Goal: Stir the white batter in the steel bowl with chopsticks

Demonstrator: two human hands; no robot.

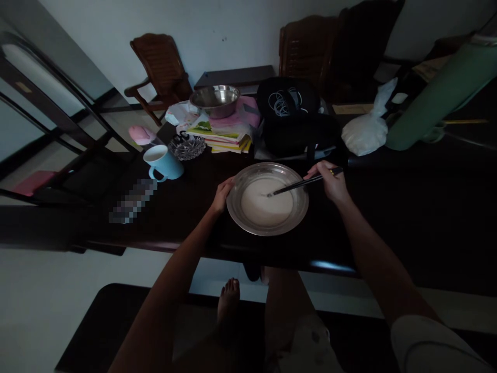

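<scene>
A wide metal bowl stands on the dark table and contains a milky white liquid. My left hand grips the bowl's left rim, its fingers partly hidden by the side of the bowl. In my right hand is a pair of dark chopsticks, held at a slant from the right. Their tips dip into the liquid near the middle of the bowl.
Left of the bowl are a light blue mug, a glass dish and a blurred-out object. Behind it, a second metal bowl rests on books, beside black bags. A tied plastic bag and green bottle stand right.
</scene>
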